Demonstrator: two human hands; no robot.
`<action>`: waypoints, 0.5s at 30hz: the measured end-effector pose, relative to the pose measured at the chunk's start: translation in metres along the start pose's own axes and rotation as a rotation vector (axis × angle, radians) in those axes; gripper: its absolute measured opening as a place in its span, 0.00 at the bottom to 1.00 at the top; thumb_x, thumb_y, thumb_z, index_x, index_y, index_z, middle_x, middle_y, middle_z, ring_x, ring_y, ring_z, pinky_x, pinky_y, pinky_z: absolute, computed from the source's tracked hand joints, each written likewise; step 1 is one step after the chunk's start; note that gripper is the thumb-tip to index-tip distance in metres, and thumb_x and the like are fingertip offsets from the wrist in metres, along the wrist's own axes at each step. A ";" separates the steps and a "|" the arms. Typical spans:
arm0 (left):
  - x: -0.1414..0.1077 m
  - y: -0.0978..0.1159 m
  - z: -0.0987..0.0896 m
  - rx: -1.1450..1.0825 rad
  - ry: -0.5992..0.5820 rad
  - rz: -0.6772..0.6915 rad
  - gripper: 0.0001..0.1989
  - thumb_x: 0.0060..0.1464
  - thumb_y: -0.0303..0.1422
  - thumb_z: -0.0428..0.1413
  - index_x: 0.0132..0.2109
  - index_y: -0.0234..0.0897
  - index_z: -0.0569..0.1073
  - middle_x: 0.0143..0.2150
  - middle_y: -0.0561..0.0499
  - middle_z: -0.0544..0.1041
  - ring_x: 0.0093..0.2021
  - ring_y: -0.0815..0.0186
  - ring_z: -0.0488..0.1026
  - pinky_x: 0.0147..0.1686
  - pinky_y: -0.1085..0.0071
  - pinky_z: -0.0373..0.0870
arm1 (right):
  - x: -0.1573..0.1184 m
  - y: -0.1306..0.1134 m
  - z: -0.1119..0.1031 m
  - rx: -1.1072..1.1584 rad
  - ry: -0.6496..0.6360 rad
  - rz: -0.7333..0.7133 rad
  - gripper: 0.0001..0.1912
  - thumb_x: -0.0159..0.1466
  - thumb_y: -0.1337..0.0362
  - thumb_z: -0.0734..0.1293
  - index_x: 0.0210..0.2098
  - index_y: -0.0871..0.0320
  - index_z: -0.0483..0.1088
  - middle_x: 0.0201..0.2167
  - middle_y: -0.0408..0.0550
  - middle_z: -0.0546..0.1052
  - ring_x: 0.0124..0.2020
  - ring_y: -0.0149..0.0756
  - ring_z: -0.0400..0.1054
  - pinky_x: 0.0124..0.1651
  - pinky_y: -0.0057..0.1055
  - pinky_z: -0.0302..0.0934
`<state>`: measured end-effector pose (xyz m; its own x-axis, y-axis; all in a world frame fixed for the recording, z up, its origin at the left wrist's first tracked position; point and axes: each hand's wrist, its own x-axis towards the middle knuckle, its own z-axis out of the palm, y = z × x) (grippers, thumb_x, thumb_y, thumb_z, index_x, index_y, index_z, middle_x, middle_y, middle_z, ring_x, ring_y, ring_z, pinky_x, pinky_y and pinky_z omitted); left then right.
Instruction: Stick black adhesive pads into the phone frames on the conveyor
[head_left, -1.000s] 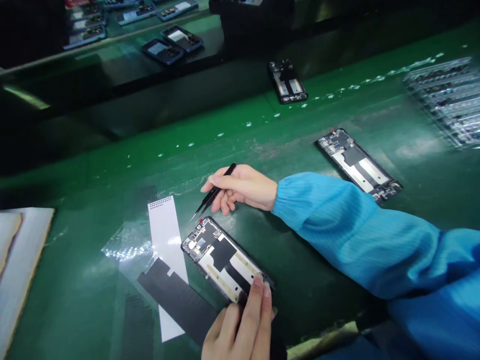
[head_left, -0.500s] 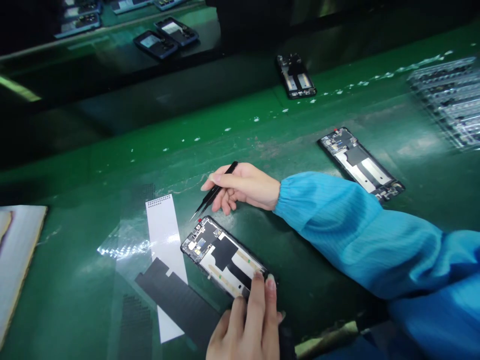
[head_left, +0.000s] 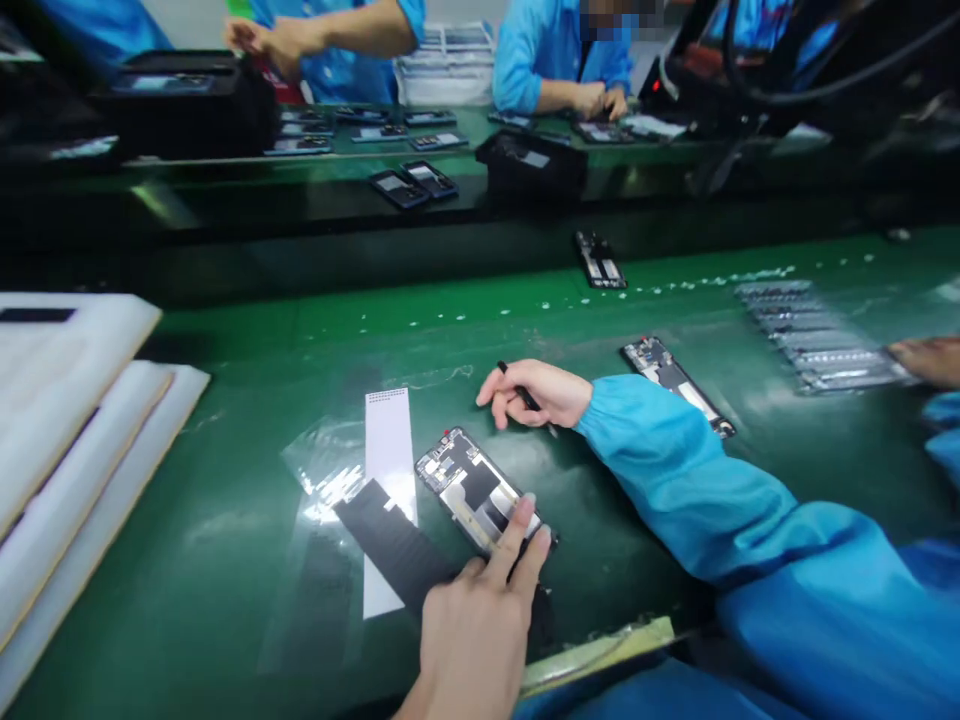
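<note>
An opened phone (head_left: 480, 480), its circuit board and silver battery bay facing up, lies tilted on the green bench. My left hand (head_left: 480, 620) rests on its lower end, fingers stretched out over the frame. To the upper right of that phone, my right hand (head_left: 540, 390) is closed around black tweezers (head_left: 528, 398), partly hidden by the fingers and turned back toward the palm. Left of the phone lie a white strip with small dark marks (head_left: 386, 430), a dark grey sheet (head_left: 394, 540) across it, and clear film (head_left: 319, 480).
Another opened phone (head_left: 679, 385) lies beyond my right sleeve, and one more (head_left: 600, 262) farther back. A clear tray (head_left: 817, 335) is at right, near a co-worker's hand (head_left: 930, 360). White boards (head_left: 90, 480) are stacked at left. Other people sit behind a shelf holding phones (head_left: 401, 188).
My view has tipped up, bringing co-workers into sight. My right hand has drawn away from the phone's top, and the tweezers have swung back toward the palm. My left hand stays on the phone.
</note>
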<state>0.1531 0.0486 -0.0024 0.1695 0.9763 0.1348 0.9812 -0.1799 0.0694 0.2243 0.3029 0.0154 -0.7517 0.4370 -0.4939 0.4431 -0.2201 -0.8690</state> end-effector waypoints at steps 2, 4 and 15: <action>-0.008 0.006 0.003 0.045 0.176 0.019 0.20 0.55 0.25 0.60 0.56 0.37 0.78 0.65 0.50 0.70 0.23 0.70 0.72 0.15 0.70 0.70 | -0.014 -0.002 0.011 -0.234 0.023 0.016 0.08 0.64 0.64 0.62 0.31 0.60 0.70 0.16 0.42 0.75 0.11 0.25 0.52 0.15 0.23 0.46; -0.020 0.016 0.008 0.085 0.329 0.049 0.14 0.59 0.32 0.60 0.51 0.31 0.80 0.59 0.44 0.77 0.22 0.70 0.71 0.17 0.70 0.68 | -0.028 -0.001 0.024 -0.452 0.048 0.011 0.11 0.63 0.60 0.67 0.27 0.58 0.68 0.15 0.39 0.72 0.15 0.26 0.58 0.20 0.23 0.51; -0.031 0.021 0.011 -0.189 0.147 -0.144 0.22 0.54 0.26 0.61 0.57 0.33 0.76 0.50 0.52 0.83 0.27 0.71 0.76 0.20 0.69 0.67 | -0.061 0.020 0.071 -1.063 0.227 0.063 0.16 0.68 0.48 0.63 0.36 0.54 0.63 0.21 0.43 0.72 0.23 0.39 0.66 0.28 0.32 0.49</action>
<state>0.1700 0.0157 -0.0160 0.0004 0.9680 0.2509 0.9572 -0.0730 0.2800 0.2440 0.2099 0.0265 -0.6535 0.6265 -0.4248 0.7558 0.5713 -0.3199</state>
